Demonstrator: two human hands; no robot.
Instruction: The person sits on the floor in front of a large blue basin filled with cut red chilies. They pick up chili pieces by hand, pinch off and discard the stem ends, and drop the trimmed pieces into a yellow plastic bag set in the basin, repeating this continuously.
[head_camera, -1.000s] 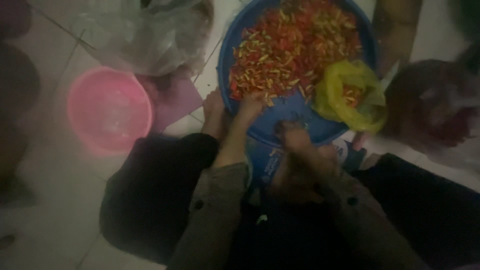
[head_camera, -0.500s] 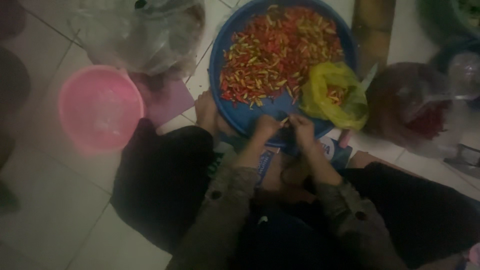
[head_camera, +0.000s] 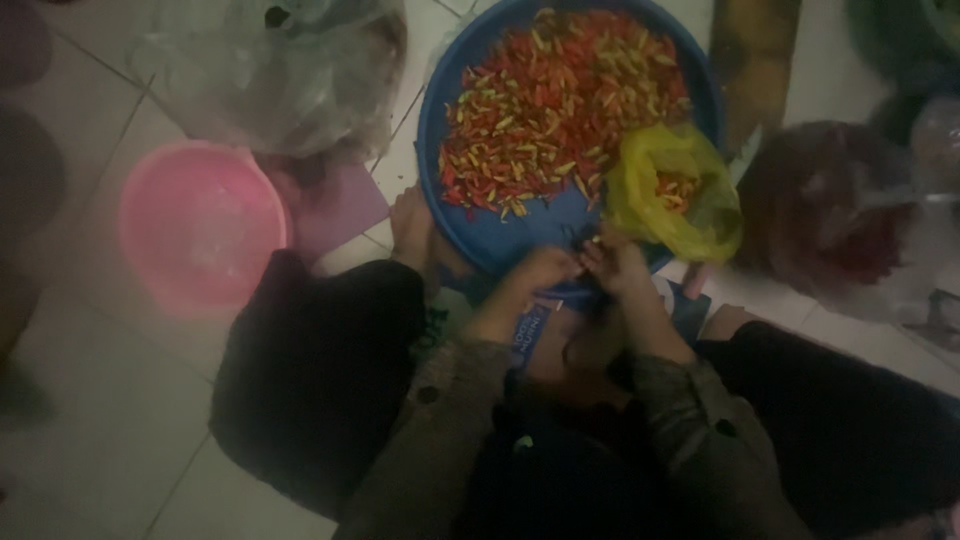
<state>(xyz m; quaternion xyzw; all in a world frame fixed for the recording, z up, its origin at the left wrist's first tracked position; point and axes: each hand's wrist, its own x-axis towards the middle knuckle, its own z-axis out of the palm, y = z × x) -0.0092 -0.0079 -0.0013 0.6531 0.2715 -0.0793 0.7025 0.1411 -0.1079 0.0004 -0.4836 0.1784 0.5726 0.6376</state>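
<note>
A pink bowl (head_camera: 203, 225) sits on the tiled floor (head_camera: 90, 420) beside a clear plastic bag (head_camera: 270, 70).

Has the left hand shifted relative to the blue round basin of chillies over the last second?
Yes. The left hand drew back from the chilli pile towards the near rim of the blue round basin, and now meets the right hand there.

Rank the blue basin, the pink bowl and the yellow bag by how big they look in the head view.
1. blue basin, plainly the largest.
2. pink bowl.
3. yellow bag, somewhat smaller than the bowl, though it is crumpled and the dim picture blurs its edges, so second and third places are less sure.
</note>
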